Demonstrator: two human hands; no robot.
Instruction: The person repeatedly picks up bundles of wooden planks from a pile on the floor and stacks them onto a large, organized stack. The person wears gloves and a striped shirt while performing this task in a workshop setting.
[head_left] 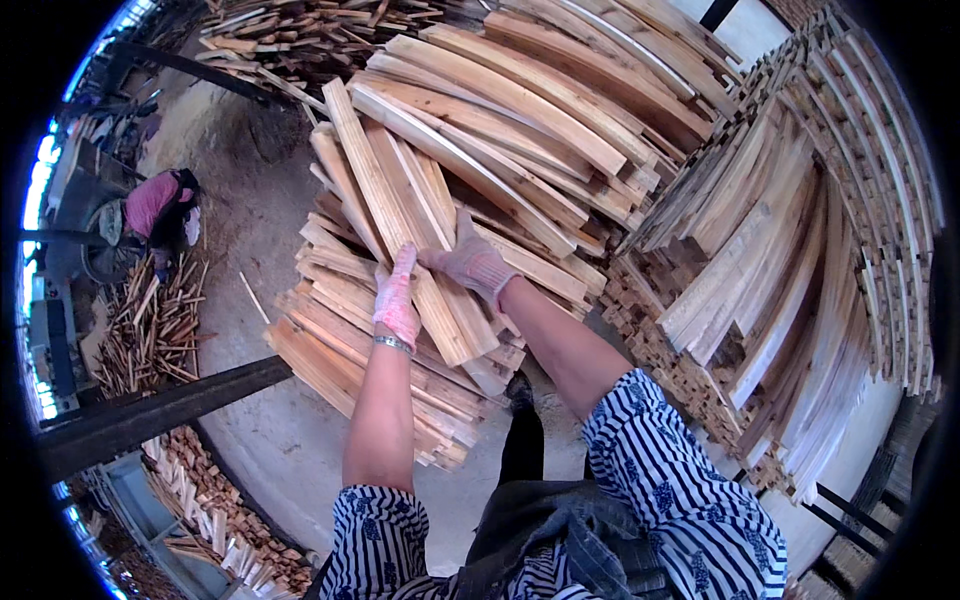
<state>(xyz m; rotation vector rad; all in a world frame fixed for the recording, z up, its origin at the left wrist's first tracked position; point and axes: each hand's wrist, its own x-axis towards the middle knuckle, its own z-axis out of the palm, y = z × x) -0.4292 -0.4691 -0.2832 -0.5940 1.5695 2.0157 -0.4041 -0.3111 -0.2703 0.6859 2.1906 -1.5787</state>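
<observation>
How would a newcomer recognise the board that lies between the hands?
Find the central wood pile before the person, then the gloved left hand and right hand. The pale board passes between them, lying uppermost, its far end jutting beyond the adjacent boards.

Person in pink (152,208), heap of thin sticks (155,330), dark beam (165,413)

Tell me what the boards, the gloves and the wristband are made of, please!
The boards: wood, apparently bare and unpainted, from the pale tan colour and visible grain.
The gloves: likely knitted fabric, as they look dull, soft and close-fitting; the exact fibre can't be told.
The wristband: perhaps metal, because it looks silvery, but it's small here.
</observation>
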